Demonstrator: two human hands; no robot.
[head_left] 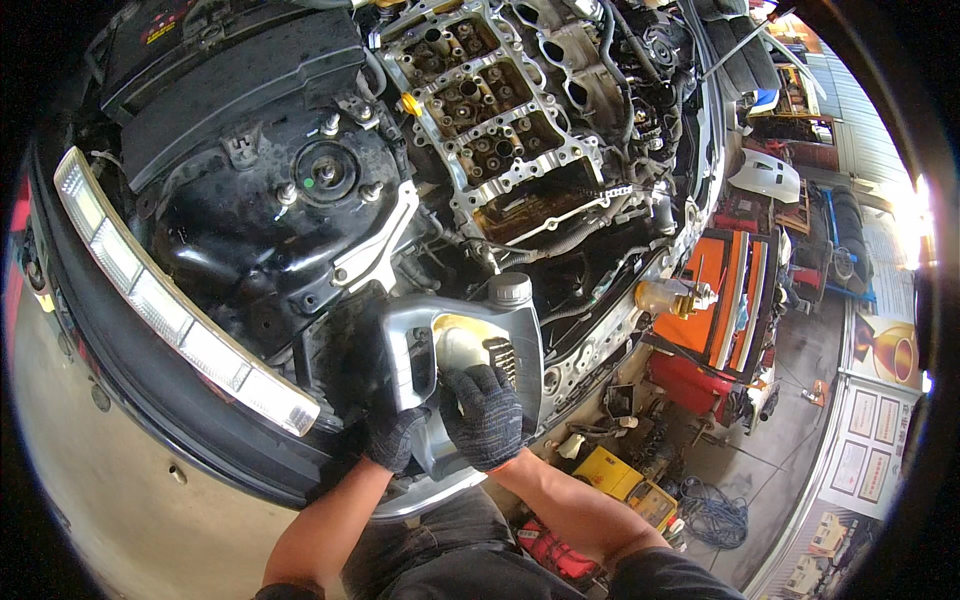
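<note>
Where the headlight [185, 300] curves, far left: clear strip lamp along the dark bumper; neither grip touches it.
Black box [160, 45], upper left: small yellow and red printing on top, too small to make out.
Left grip [393, 440]: dark knit glove, closed on the jug's lower left side, some fingers hidden from view.
Handle opening: left side of the jug, just above the left grip; no fingers seen through it.
Jug [526, 350]: grey plastic, over the front edge of the engine bay, between the wearer's body and the engine. Cannot tell whether it also rests on something.
Long axis: runs away from the body, base end nearest, capped end toward the engine, slightly right.
Label [462, 345]: pale yellow patch, dark and gold pattern, lower part covered by the right grip; no lettering legible.
Right grip [485, 418]: same glove, fingers curled against the label face; cannot tell if it bears weight.
Engine [490, 180]: top uncovered, beyond the cap.
Cap [510, 290]: grey, on the jug's neck; nearer the right grip, touched by neither.
Wall sheet [865, 440], far right: framed panels, lettering at the edge.
</note>
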